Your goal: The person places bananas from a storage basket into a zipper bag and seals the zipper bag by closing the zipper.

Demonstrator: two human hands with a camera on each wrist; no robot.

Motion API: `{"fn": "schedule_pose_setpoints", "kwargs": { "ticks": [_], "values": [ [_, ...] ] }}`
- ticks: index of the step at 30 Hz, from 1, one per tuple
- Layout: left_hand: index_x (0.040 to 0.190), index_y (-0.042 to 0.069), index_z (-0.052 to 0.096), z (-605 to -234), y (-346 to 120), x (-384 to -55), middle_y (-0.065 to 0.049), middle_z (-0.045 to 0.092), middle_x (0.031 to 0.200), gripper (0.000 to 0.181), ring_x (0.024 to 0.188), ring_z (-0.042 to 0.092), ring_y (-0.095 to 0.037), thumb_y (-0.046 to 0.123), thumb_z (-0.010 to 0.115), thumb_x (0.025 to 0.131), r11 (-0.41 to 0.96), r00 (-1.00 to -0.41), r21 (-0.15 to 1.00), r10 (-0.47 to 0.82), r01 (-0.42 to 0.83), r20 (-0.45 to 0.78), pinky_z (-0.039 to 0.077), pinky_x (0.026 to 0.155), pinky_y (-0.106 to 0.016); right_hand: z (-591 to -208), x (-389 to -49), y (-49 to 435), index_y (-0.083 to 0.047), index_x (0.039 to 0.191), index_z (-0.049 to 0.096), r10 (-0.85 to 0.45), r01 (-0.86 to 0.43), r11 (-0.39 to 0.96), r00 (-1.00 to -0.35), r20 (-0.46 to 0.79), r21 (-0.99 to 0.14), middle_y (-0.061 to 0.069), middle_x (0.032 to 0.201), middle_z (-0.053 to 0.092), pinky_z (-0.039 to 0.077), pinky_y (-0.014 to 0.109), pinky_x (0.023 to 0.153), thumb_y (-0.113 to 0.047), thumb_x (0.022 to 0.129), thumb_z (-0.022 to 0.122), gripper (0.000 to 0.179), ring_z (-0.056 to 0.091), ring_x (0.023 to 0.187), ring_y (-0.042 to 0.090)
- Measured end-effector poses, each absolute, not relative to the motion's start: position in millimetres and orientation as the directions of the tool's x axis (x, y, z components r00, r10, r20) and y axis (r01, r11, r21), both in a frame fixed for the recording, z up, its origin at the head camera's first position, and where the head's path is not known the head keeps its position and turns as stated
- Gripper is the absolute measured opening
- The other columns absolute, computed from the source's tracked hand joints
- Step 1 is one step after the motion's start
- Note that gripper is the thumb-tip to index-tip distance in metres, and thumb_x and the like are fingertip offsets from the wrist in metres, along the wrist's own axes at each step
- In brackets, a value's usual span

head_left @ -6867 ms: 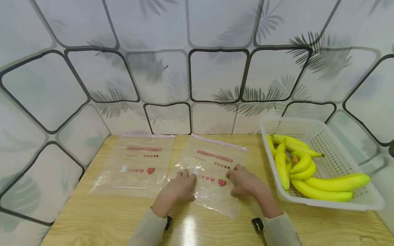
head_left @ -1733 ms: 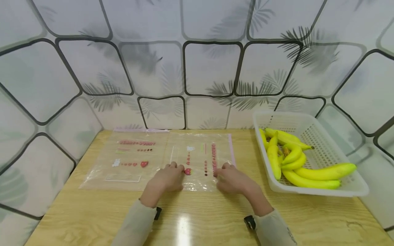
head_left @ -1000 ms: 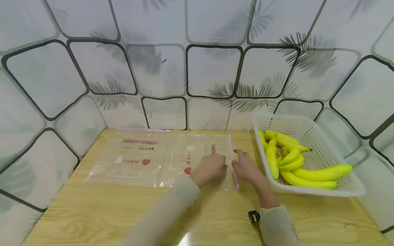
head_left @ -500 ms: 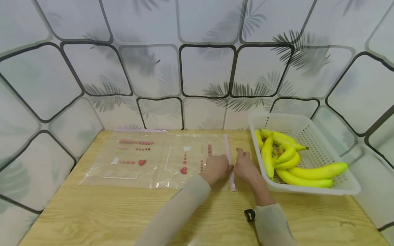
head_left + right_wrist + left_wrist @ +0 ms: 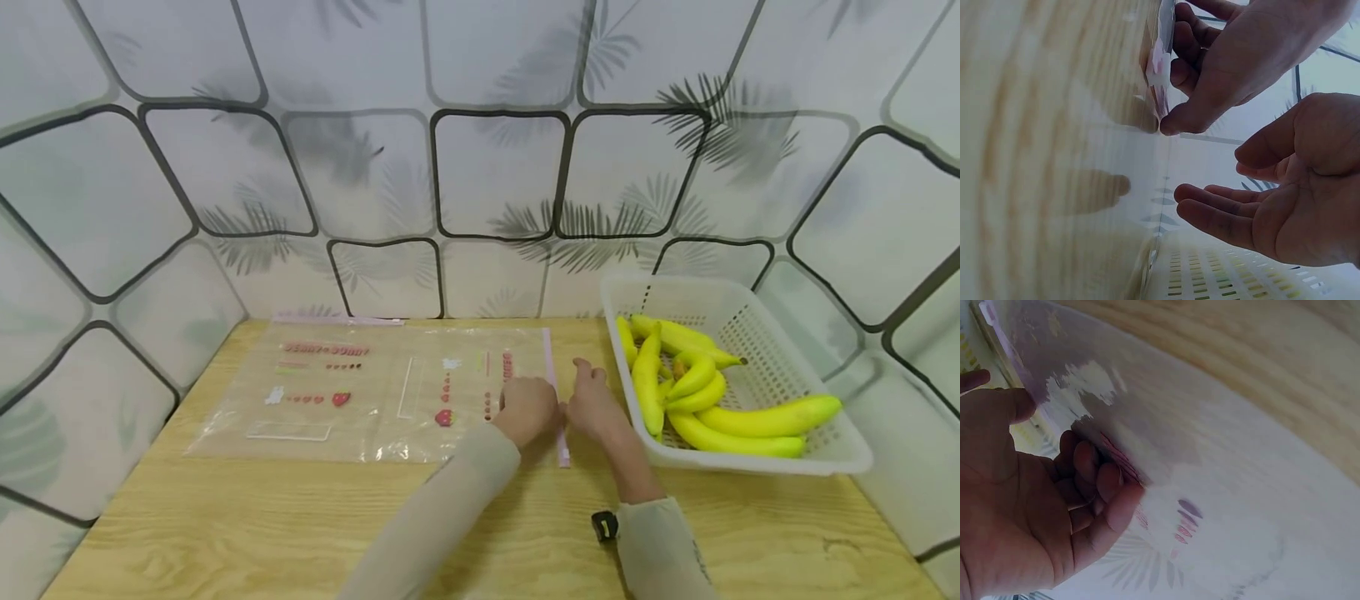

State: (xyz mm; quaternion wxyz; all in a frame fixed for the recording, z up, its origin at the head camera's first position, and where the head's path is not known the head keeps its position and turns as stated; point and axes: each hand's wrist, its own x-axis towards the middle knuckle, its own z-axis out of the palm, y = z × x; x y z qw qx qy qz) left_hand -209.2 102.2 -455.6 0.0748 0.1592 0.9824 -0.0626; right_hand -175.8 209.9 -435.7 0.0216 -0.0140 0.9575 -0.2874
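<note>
Wooden table (image 5: pixel 300 533): right-side clear bag (image 5: pixel 468 390) beneath left hand (image 5: pixel 529 408).

Left hand (image 5: pixel 531 410) palm down, fingers curled, just left of right hand (image 5: pixel 597 408), its fingers loosely bent; left forearm (image 5: pixel 442 508) slants far-right, right forearm (image 5: pixel 660 542) steeper
</note>
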Motion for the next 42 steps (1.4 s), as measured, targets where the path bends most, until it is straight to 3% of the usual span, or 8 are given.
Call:
{"fn": "schedule_pose_setpoints", "kwargs": {
  "ticks": [5,10,16,20,23,28,36,42],
  "values": [
    [0.075,0.014,0.065,-454,93,-212,0.001,0.063,0.075,0.055,0.067,0.06,-0.015,0.052,0.038,0.103,0.938,-0.917,0.017,0.342,0.346,-0.205,0.051,0.058,-0.034,-434,-174,209,0.01,0.147,0.022,-0.037,-0.019,0.84,-0.999,-0.023,-0.542,0.046,0.133,0.032,0.053,0.05,0.074,0.0,0.092,0.049,0.062,0.059,0.08,0.04],
    [0.067,0.014,0.055,-455,76,-220,0.001,0.055,0.063,0.041,0.052,0.048,-0.015,0.037,0.048,0.1,0.908,-0.892,0.28,0.38,0.311,-0.246,0.041,0.049,-0.03,-433,-174,208,0.012,0.146,0.022,-0.06,-0.036,0.84,-0.998,-0.026,-0.542,0.047,0.131,0.033,0.05,0.043,0.063,0.005,0.089,0.036,0.059,0.054,0.073,0.035],
    [0.08,0.011,0.052,-457,53,-222,0.002,0.047,0.057,0.022,0.042,0.041,-0.01,0.022,0.049,0.1,0.767,-0.862,0.602,0.444,0.224,-0.244,0.034,0.04,-0.023,-432,-175,208,0.01,0.145,0.031,-0.072,-0.021,0.792,-0.996,-0.059,-0.61,0.041,0.135,0.041,0.051,0.044,0.077,-0.004,0.1,0.037,0.048,0.056,0.101,0.039],
    [0.086,0.008,0.052,-454,43,-215,0.0,0.048,0.064,0.017,0.042,0.04,-0.01,0.016,0.048,0.1,0.659,-0.857,0.731,0.468,0.177,-0.215,0.034,0.04,-0.022,-434,-177,208,0.011,0.141,0.039,-0.076,-0.022,0.739,-0.996,-0.05,-0.673,0.032,0.124,0.057,0.053,0.039,0.073,-0.014,0.104,0.04,0.045,0.062,0.097,0.033],
    [0.087,0.008,0.052,-452,37,-208,-0.001,0.051,0.07,0.015,0.043,0.042,-0.011,0.014,0.048,0.1,0.61,-0.859,0.775,0.476,0.165,-0.191,0.037,0.04,-0.022,-436,-178,206,0.011,0.139,0.042,-0.072,-0.016,0.684,-0.996,-0.046,-0.73,0.029,0.116,0.062,0.055,0.035,0.066,-0.018,0.104,0.043,0.045,0.065,0.085,0.028],
    [0.087,0.008,0.053,-448,31,-197,-0.001,0.052,0.07,0.014,0.044,0.045,-0.01,0.012,0.049,0.099,0.584,-0.861,0.78,0.493,0.225,-0.121,0.039,0.039,-0.022,-441,-181,201,0.01,0.136,0.043,-0.058,0.054,0.535,-0.993,-0.1,-0.843,0.029,0.113,0.063,0.06,0.037,0.061,-0.021,0.104,0.047,0.045,0.07,0.078,0.029],
    [0.086,0.008,0.052,-434,33,-182,0.003,0.047,0.067,0.013,0.052,0.042,-0.007,0.007,0.053,0.098,0.616,-0.834,0.654,0.55,0.439,0.042,0.035,0.046,-0.019,-437,-181,197,0.013,0.13,0.048,-0.082,0.093,0.396,-0.987,-0.136,-0.913,0.022,0.094,0.068,0.06,0.032,0.056,-0.014,0.103,0.048,0.038,0.07,0.068,0.02],
    [0.088,0.008,0.051,-430,34,-172,0.002,0.048,0.068,0.011,0.055,0.042,-0.007,0.007,0.053,0.099,0.628,-0.845,0.629,0.528,0.458,0.089,0.036,0.048,-0.018,-431,-180,195,0.018,0.132,0.047,-0.118,0.069,0.333,-0.986,-0.114,-0.94,0.026,0.099,0.07,0.06,0.032,0.059,-0.004,0.101,0.048,0.038,0.07,0.067,0.017]
  ]
}}
